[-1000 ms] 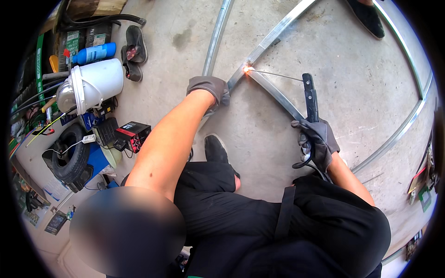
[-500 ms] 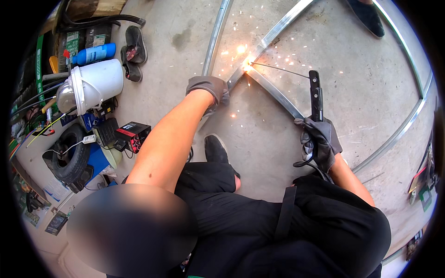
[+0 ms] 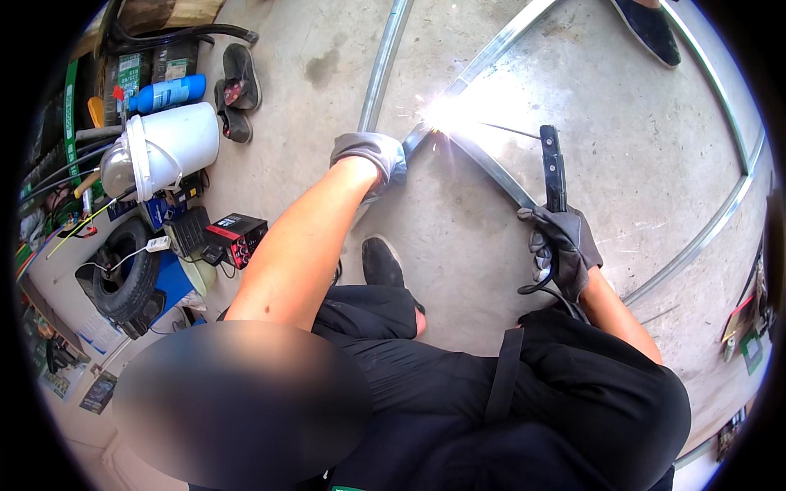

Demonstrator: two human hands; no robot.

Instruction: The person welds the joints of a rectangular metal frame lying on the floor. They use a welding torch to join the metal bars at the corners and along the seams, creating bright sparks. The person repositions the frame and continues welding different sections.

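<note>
My right hand [image 3: 565, 245], in a grey work glove, is closed round the black handle of an electrode holder [image 3: 553, 172]. A thin welding rod [image 3: 514, 130] juts left from the holder's jaw into a bright white arc. The glare hides the rod's tip and the joint where a short metal tube [image 3: 498, 170] meets a long diagonal metal tube [image 3: 508, 39]. My left hand [image 3: 367, 157], gloved too, is closed on the lower end of the diagonal tube, with its fingers partly hidden. Another straight metal tube [image 3: 385, 65] runs up from beside that hand.
A curved metal tube [image 3: 704, 233] bounds the right side. Another person's shoe [image 3: 649, 31] stands at the top right. On the left are a white bucket [image 3: 178, 147], a blue bottle [image 3: 168, 94], shoes [image 3: 239, 78], a tyre [image 3: 127, 270] and a black-and-red box [image 3: 236, 237].
Scattered orange sparks have given way to a large white arc glare at the joint. The electrode holder has shifted slightly left. My left hand stays in place.
</note>
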